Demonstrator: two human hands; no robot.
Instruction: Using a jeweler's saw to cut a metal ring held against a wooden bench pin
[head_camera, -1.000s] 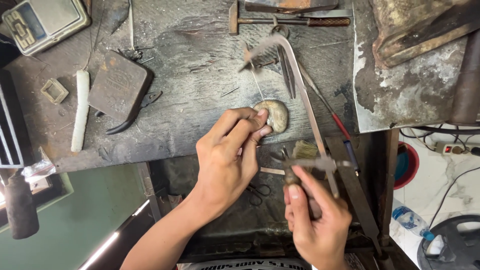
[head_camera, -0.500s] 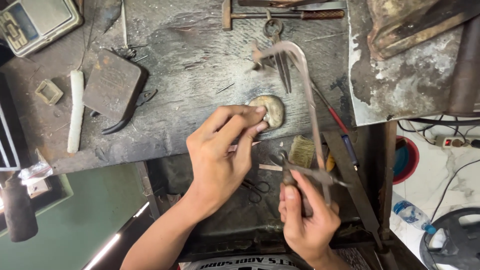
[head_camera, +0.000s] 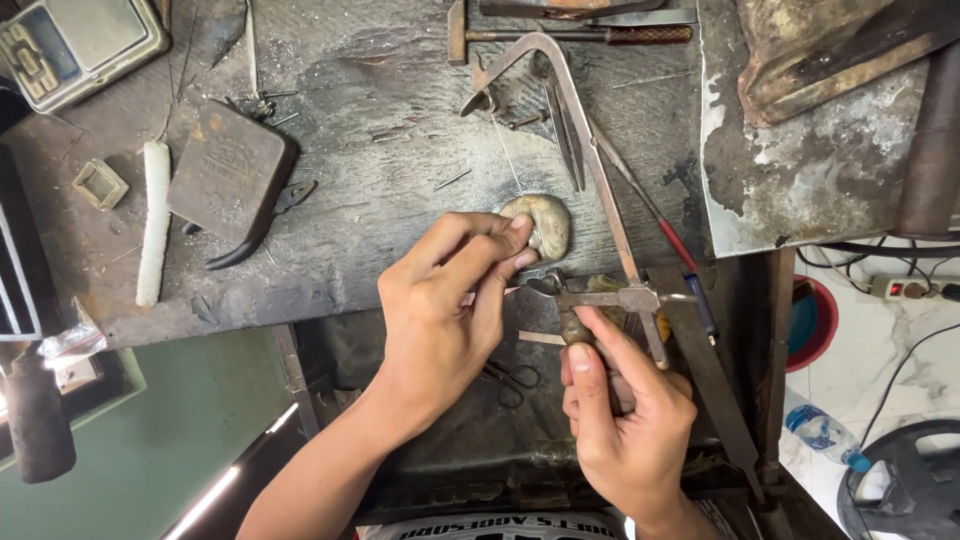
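Note:
My right hand (head_camera: 625, 415) grips the wooden handle of a jeweller's saw (head_camera: 580, 150), whose metal frame reaches up across the worn bench (head_camera: 380, 90). Its thin blade runs down to a pale rounded bench peg (head_camera: 543, 222) at the bench edge. My left hand (head_camera: 450, 300) is pinched with its fingertips pressed against the peg; whatever small piece it holds there is hidden by the fingers.
A small hammer (head_camera: 560, 33) lies at the top. A dark flat block (head_camera: 228, 170) sits over black pliers, beside a white stick (head_camera: 155, 220) and a small square frame (head_camera: 100, 184). A digital scale (head_camera: 75, 42) is top left, a stained metal sheet (head_camera: 800, 170) right.
The saw frame has slid up the bench away from me, and my right hand has followed it. My left hand stays pinched at the peg.

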